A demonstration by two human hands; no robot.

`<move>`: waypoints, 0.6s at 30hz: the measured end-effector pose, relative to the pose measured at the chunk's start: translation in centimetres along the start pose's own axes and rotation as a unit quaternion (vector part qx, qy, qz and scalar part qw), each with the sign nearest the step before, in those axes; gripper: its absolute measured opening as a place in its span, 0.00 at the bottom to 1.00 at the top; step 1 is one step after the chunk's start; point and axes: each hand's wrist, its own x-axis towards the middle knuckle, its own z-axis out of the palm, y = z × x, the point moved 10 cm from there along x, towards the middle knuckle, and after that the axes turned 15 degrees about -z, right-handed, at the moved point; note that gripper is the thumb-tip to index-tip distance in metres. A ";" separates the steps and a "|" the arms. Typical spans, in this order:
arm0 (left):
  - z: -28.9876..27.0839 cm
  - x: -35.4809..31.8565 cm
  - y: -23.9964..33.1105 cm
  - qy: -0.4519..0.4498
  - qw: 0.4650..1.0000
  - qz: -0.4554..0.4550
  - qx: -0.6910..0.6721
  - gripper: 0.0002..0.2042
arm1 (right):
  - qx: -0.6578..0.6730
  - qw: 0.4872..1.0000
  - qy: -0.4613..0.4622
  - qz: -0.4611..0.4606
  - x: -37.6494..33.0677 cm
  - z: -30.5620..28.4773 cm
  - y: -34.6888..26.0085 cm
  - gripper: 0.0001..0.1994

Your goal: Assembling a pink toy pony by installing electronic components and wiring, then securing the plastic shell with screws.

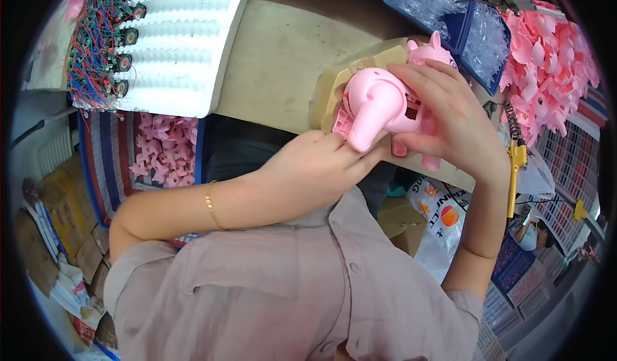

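Note:
A pink plastic toy (376, 104) with a rounded body, a handle-like arm and a pig-like eared head is held over the table's near edge. My left hand (315, 168) closes its fingers around the toy's lower end, with a gold bracelet on the wrist. From the right, my right hand (453, 114) wraps over the toy's other side, thumb below and fingers on top. A dark opening shows in the shell between the thumb and fingers. Just behind the toy sits a tan block-shaped fixture (329, 91), partly hidden by it.
A white foam tray (186, 46) carries small round speakers with tangled wires. Blue bins (459, 40) hold clear plastic parts. Pink parts (546, 65) are heaped at right; more lie in a lower bin (166, 149). A yellow screwdriver (514, 178) hangs from a coiled cord beside my right forearm.

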 end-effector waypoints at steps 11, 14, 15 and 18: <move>-4.5 -0.5 -5.9 0.212 0.966 -0.135 -0.062 0.18 | -0.013 1.000 -0.002 0.007 0.0 0.1 -0.4 0.37; -4.4 -0.2 -5.7 0.204 0.970 -0.128 -0.040 0.19 | -0.007 1.000 0.003 0.010 0.1 0.1 -0.4 0.37; -4.4 -0.2 -5.7 0.206 0.970 -0.124 -0.034 0.20 | -0.008 1.000 0.003 0.007 0.2 0.1 -0.5 0.37; -4.1 -0.3 -5.4 0.213 0.972 -0.102 0.003 0.20 | -0.017 1.000 -0.011 0.016 0.3 0.1 -0.6 0.37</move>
